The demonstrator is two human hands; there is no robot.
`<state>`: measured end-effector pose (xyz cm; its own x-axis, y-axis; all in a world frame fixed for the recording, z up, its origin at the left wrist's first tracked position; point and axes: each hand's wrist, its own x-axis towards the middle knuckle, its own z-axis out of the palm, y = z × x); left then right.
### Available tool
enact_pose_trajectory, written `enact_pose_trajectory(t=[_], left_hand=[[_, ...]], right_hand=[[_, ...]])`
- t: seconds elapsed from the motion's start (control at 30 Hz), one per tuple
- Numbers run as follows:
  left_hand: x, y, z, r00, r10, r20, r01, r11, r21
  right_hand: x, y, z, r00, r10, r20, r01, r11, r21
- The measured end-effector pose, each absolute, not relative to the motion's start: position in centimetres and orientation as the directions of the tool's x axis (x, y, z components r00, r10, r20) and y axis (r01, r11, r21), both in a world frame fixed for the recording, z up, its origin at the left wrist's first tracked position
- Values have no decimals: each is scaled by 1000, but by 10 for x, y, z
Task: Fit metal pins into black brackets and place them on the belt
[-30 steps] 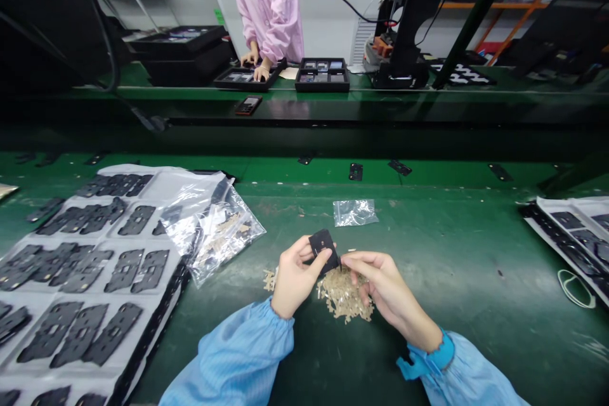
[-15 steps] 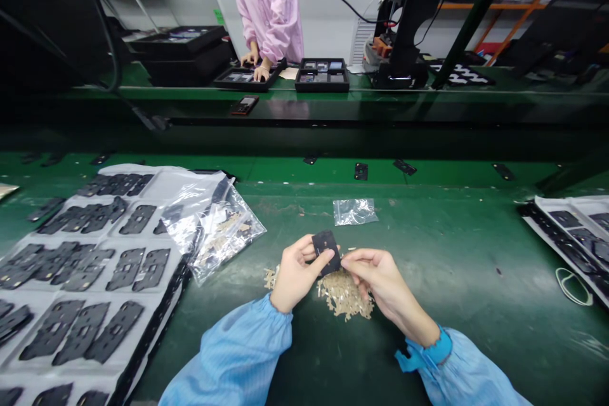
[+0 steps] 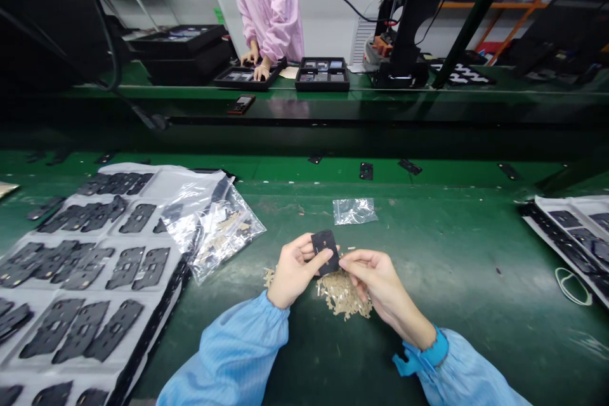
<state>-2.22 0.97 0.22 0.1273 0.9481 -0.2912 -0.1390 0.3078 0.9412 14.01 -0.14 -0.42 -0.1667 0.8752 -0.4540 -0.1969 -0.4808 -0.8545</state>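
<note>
My left hand [image 3: 292,269] grips a small black flat plastic part [image 3: 325,250] between thumb and fingers, tilted above the green bench. My right hand [image 3: 375,282] is closed in a pinch against the part's lower right edge; what it pinches is too small to make out. Beneath both hands lies a pile of small tan pieces [image 3: 345,295]. Both arms wear light blue sleeves.
A white tray [image 3: 28,355] of several black parts fills the left. A clear bag [image 3: 216,228] of tan pieces lies beside it, a small empty clear bag [image 3: 354,210] farther back. Another tray [image 3: 571,228] and a rubber band [image 3: 573,285] are at right. A person in pink [image 3: 269,6] works across the conveyor.
Both hands with the black part have shifted slightly up and back; the phone-like item on the far belt has slid left. Grip unchanged.
</note>
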Motion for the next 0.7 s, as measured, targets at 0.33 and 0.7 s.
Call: enact_pose_trajectory(t=[0.33,0.7], left_hand=[[-20,6,-1,166,937,-306,-270,342,900],[-5,-2,4,57,972,-230,-520,226,824]], right_hand=[[147,0,0,-410,735,-540,-349,-674,-651],[142,-3,2,-471,820,-326,-564,-564,-604]])
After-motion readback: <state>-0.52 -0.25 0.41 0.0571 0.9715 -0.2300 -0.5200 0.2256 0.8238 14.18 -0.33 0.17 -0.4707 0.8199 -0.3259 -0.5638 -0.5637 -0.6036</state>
